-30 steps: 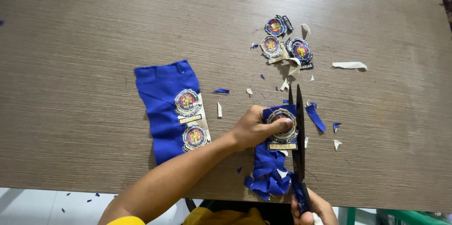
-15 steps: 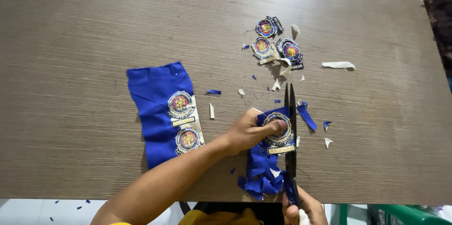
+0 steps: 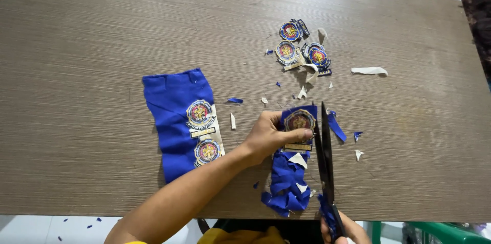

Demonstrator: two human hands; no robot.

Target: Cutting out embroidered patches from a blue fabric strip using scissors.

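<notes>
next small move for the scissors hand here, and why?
Probably close the scissors a short way along the right edge of the round badge. The blades lie beside that badge, the left hand pins its blue cloth flat on the table, and the right hand is at the handles; blue fabric remains around the badge.

Single head view, looking steeply down, close over table (image 3: 76, 44)

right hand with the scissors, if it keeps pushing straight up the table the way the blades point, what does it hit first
Likely the pale paper scraps just beyond the tips of the scissors in the right hand, then the cut round badges. The line runs close beside them, so it is uncertain.
</notes>
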